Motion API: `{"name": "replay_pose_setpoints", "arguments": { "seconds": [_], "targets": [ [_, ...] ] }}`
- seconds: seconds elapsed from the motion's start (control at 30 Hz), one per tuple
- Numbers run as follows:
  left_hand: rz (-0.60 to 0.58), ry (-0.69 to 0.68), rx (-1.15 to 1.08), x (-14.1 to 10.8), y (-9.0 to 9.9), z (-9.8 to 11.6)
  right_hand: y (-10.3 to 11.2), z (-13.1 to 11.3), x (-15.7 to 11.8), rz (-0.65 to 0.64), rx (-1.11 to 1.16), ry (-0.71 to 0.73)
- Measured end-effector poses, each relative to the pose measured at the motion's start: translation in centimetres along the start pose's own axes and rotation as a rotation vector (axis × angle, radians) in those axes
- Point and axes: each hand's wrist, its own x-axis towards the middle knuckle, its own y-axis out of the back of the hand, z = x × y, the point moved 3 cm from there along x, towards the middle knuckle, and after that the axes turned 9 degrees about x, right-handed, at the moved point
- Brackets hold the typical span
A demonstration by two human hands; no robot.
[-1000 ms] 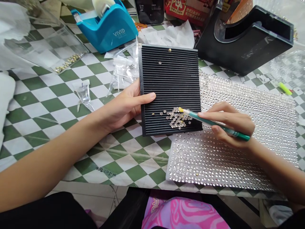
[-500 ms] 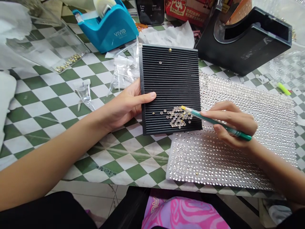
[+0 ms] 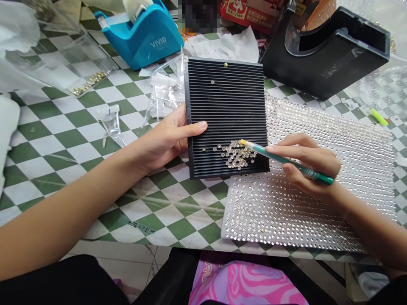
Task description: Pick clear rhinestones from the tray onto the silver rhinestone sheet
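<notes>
My left hand (image 3: 168,137) grips the left edge of a black ridged rhinestone tray (image 3: 225,101), its thumb lying across the grooves. A loose cluster of clear rhinestones (image 3: 237,155) sits in the tray's lower part, and a couple of single stones lie near its top edge. My right hand (image 3: 305,163) holds a teal pick-up pen (image 3: 280,159) like a pencil. The pen's yellow wax tip is at the upper edge of the cluster. That hand hovers over a sheet of rhinestones in rows (image 3: 286,216), just right of the tray.
A blue VIVID tape dispenser (image 3: 140,36) and a black angled holder (image 3: 327,51) stand at the back. A clear plastic box (image 3: 60,59) with gold studs lies at the left. Plastic bags (image 3: 165,95) lie behind the tray on green-and-white checkered oilcloth (image 3: 73,140).
My right hand shifted slightly right and then back, keeping the pen tip near the top of the cluster. The tray stays in my left hand, and the view moves only slightly.
</notes>
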Motion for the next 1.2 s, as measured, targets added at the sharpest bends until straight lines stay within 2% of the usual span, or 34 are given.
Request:
{"name": "replay_pose_setpoints", "arguments": {
  "seconds": [0.2,0.37,0.43,0.63,0.8,1.07,1.2],
  "targets": [
    [0.008,-0.001,0.007,0.0,0.2,-0.1,0.2,0.2,-0.1,0.087,0.018,-0.002],
    [0.018,0.003,0.009,0.0,0.3,-0.2,1.6,2.2,-0.4,0.418,-0.001,-0.033],
    [0.028,0.009,0.005,0.0,0.2,-0.1,2.2,3.1,-0.5,0.482,-0.016,-0.097],
    [0.036,0.017,0.010,-0.1,0.0,0.1,2.8,4.1,-0.4,0.458,-0.140,-0.205],
    [0.035,0.021,0.022,-0.2,0.0,0.1,2.6,4.2,-0.2,0.423,-0.159,-0.244],
    [0.006,-0.001,0.015,-0.1,0.0,0.0,2.5,4.5,-0.4,0.395,-0.170,-0.240],
    [0.015,0.001,0.008,-0.1,0.1,-0.1,2.6,4.0,-0.4,0.460,-0.135,-0.180]
  ]
}}
